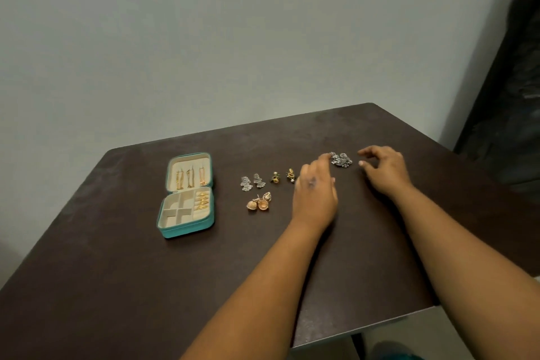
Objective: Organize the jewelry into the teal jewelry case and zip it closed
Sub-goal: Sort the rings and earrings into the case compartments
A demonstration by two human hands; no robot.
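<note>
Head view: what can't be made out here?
- Silver cluster: too small and blurred to count pieces; whether the left hand touches it is unclear.
- Right hand: fingers curled near the cluster, contact not visible.
- Case: zipper too small to see.
- Gold earrings: partly hidden by the left hand.

Teal zip case (187,229) with cream lining, gold earrings inside; silver, gold and rose-gold jewelry pieces (258,204) dot the dark brown table (117,272).

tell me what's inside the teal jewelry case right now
The open teal jewelry case holds long gold earrings in its lid and gold rings in the right slots; other compartments look empty. Nothing covers it.
</note>
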